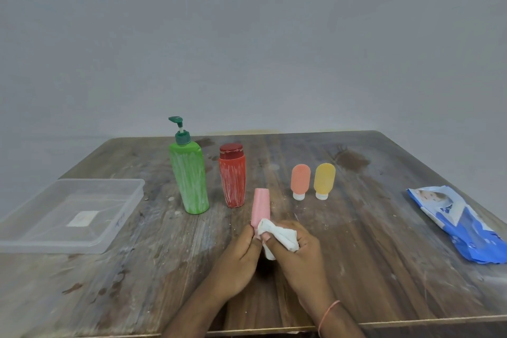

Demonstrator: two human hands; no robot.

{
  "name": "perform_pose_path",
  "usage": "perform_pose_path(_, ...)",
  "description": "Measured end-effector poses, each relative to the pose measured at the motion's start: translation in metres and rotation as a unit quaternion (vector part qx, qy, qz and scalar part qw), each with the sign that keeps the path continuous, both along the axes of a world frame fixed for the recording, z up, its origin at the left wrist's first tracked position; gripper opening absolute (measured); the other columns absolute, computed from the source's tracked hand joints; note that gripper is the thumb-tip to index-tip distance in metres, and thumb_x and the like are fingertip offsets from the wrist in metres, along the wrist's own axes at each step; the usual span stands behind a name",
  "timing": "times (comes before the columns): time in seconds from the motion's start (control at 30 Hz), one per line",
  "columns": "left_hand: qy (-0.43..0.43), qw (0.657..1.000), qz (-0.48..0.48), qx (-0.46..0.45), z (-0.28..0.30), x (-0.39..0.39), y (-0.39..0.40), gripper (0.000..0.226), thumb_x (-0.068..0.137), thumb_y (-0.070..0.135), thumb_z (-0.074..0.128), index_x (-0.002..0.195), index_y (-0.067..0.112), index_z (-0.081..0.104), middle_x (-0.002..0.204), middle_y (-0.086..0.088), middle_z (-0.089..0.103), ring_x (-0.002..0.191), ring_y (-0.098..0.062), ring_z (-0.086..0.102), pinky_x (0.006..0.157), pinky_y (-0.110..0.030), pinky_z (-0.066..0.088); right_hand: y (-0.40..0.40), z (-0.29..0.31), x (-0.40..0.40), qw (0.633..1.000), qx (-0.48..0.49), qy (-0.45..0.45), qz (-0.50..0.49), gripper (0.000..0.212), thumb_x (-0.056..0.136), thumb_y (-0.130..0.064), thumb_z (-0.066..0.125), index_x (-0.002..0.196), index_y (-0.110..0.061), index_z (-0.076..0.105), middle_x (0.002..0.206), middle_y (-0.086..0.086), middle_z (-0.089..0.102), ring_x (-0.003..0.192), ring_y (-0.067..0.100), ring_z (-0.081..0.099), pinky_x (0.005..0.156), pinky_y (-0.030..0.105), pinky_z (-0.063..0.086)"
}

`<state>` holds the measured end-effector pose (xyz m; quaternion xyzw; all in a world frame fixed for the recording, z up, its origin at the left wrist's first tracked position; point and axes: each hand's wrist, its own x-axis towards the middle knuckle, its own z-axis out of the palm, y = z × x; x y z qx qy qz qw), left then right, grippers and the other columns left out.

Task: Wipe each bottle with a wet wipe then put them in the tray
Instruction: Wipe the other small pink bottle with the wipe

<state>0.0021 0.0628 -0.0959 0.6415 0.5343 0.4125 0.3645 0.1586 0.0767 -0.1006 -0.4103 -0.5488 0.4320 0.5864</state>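
Note:
My left hand (238, 258) grips the lower end of a small pink bottle (261, 207), which points up and away from me. My right hand (299, 252) holds a crumpled white wet wipe (279, 236) pressed against the bottle's lower part. A tall green pump bottle (189, 175) and a red bottle with a dark red cap (232, 177) stand behind, both streaked white. An orange bottle (300, 181) and a yellow bottle (324, 180) stand on their caps to the right. The clear plastic tray (118, 221) lies at the left with no bottle in it.
A blue wet wipe pack (455, 225) lies at the right edge of the worn wooden table (370, 255). A grey wall rises behind the table's far edge.

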Motion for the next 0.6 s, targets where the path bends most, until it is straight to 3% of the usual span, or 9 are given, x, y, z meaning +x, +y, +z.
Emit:
perform_pose_path(0.1,-0.048,0.999,0.001,-0.018,0.0029,-0.0028,-0.0025,0.028,0.113,0.032,0.043,0.135,0.042,0.058,0.125,0.022,0.069,0.120,0.006,0.061,0.105,-0.020,0.046,-0.0007,-0.0032,0.0011,0.998,0.022,-0.052,-0.016,0.022,0.087,-0.017,0.090,0.099,-0.034,0.081,0.098,-0.008,0.080,0.093,0.015,0.077,0.078,0.030,0.064)
perform_pose_path(0.27,-0.069,0.997,0.024,-0.026,0.0022,-0.0065,-0.0014,0.021,0.112,0.039,0.041,0.122,0.034,0.059,0.103,0.006,0.069,0.083,0.002,0.059,0.082,-0.024,0.049,-0.0005,-0.0017,0.0003,0.999,-0.038,-0.030,-0.005,0.012,0.089,-0.020,0.088,0.100,-0.025,0.083,0.087,-0.006,0.081,0.079,0.010,0.075,0.070,0.025,0.058)
perform_pose_path(0.37,-0.084,0.996,0.020,-0.016,0.0034,-0.0042,-0.0002,0.021,0.112,0.035,0.042,0.132,0.034,0.048,0.121,0.015,0.070,0.105,0.002,0.066,0.091,-0.025,0.053,0.0004,0.0006,0.0014,0.999,-0.041,-0.002,0.000,0.006,0.090,-0.019,0.086,0.097,-0.019,0.085,0.078,-0.003,0.078,0.070,0.006,0.068,0.065,0.022,0.052)
perform_pose_path(0.47,-0.094,0.995,0.018,-0.007,0.0024,-0.0021,0.0004,0.025,0.112,0.037,0.042,0.136,0.033,0.045,0.135,0.020,0.066,0.127,0.002,0.061,0.107,-0.026,0.048,0.0013,0.0006,0.0018,0.999,-0.050,0.011,0.009,0.008,0.090,-0.022,0.088,0.097,-0.022,0.087,0.081,0.000,0.079,0.071,0.008,0.068,0.065,0.024,0.053)
perform_pose_path(0.6,-0.056,0.997,0.045,-0.006,0.0013,-0.0013,0.0001,0.020,0.112,0.039,0.041,0.128,0.038,0.053,0.121,0.022,0.068,0.116,0.003,0.063,0.104,-0.030,0.049,0.0009,0.0007,0.0021,0.998,-0.056,0.015,0.014,0.019,0.084,-0.032,0.092,0.098,-0.021,0.087,0.088,0.002,0.082,0.079,0.012,0.073,0.067,0.026,0.055)
